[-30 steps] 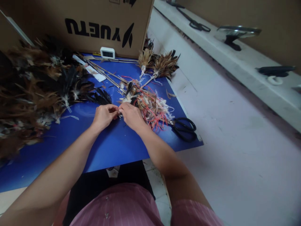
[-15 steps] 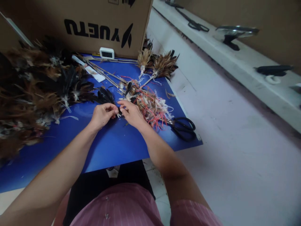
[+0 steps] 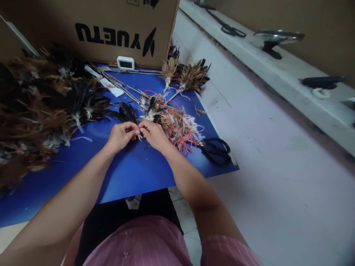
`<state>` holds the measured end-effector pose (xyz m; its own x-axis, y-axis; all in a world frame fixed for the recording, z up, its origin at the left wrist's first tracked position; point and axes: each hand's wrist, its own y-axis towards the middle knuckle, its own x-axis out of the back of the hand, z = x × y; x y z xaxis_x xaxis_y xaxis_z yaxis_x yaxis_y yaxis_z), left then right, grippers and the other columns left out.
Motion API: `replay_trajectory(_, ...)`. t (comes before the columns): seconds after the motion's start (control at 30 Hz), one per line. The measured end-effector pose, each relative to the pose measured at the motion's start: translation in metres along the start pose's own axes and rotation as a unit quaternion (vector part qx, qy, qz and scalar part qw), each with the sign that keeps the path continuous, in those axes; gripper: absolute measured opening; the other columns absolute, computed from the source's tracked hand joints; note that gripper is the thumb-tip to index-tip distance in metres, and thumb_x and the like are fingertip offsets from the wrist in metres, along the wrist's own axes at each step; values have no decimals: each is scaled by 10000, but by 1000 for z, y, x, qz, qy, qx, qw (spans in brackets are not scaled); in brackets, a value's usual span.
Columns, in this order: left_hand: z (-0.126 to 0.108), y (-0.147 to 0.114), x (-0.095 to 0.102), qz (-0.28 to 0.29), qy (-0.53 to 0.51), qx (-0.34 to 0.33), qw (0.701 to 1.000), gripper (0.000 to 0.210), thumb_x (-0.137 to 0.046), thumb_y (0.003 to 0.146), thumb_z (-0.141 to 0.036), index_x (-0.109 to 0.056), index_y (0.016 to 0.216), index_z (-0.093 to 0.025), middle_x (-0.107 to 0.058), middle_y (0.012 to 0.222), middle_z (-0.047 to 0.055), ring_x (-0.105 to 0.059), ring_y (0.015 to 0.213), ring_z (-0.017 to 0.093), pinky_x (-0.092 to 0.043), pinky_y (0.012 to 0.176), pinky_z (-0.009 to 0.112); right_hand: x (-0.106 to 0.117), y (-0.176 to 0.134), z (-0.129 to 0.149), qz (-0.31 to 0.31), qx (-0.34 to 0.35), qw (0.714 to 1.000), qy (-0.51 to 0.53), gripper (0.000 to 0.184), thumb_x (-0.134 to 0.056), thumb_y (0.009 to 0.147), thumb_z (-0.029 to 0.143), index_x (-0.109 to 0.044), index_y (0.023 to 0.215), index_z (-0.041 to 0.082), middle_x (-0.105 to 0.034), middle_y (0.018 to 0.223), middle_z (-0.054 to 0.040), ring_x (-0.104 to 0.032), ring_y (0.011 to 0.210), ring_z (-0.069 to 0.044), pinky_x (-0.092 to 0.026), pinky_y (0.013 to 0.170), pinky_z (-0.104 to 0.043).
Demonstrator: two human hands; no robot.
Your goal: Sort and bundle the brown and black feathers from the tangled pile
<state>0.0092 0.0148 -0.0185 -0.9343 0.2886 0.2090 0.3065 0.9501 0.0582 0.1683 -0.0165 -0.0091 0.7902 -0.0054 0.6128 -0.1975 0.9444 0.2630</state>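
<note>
A small bunch of black feathers (image 3: 126, 112) points away from me, its pale quill ends toward me. My left hand (image 3: 122, 136) is closed in a pinch on the bunch near the quills. Against it, my right hand (image 3: 153, 133) is closed too, thumb and forefinger pinched at the same spot; what lies between those fingertips is too small to make out. Just right of the hands spreads a tangled heap of loose feathers and red and clear plastic strips (image 3: 179, 127). Black-handled scissors (image 3: 217, 150) lie at that heap's right side, their blades partly under it.
A large pile of brown and black feather bundles (image 3: 36, 114) covers the left of the blue table (image 3: 133, 173). Finished-looking feather heads on sticks (image 3: 191, 75) lie at the back right. A white digital device (image 3: 125, 63) stands before a cardboard box (image 3: 111, 22). A wall ledge (image 3: 266, 66) runs along the right.
My right hand's fingers have come together into a pinch and moved slightly left, meeting my left fingertips. The left hand still holds the feathers, which have shifted slightly.
</note>
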Motion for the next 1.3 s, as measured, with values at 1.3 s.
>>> replay_trajectory(1.3,-11,-1,4,-55,-128,114,984,146,-761,514,-180,-651,595,-128,-649,563,26,-560,467,91,-479,494,225,-6,-5,-3,-37,54,996,-55,130,-510,846,205,-636,824,180,-648,768,-7,-546,661,-102,-417,686,-220)
